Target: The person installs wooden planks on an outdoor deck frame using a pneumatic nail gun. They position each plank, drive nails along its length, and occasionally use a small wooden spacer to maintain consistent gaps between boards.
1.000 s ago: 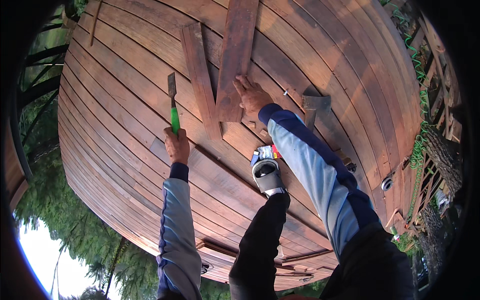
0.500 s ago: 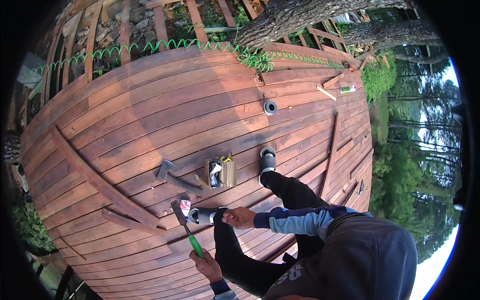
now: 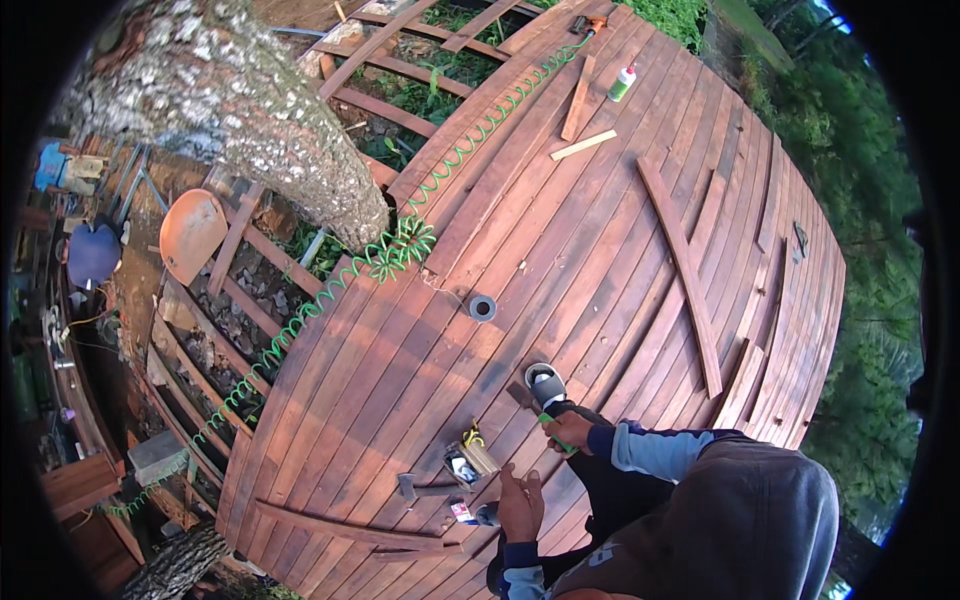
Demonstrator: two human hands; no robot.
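My right hand [image 3: 570, 431] is closed round the green handle of a wide-bladed chisel [image 3: 523, 396], whose dark blade points toward my foot. Nearer the lower edge, my left hand [image 3: 521, 506] is empty, its fingers loosely apart. Just beyond it a small box [image 3: 481, 459] stands on the deck, holding white and yellow items too small to name. A hatchet [image 3: 425, 490] lies to the left of the box. Beside my shoe rests a small pink-and-white packet [image 3: 463, 512].
The plank deck [image 3: 420, 370] carries a dark round spool [image 3: 482, 308], loose boards [image 3: 680, 270] and a white-green bottle [image 3: 622, 84]. A coiled green hose [image 3: 400, 248] runs along its edge by a tree trunk [image 3: 270, 130]. Open framing and an orange basin-like object [image 3: 192, 236] lie beyond.
The chisel has passed from my left hand to my right. My left hand is now free and nearer the box. The view has swung, showing more of the trunk and ground at left.
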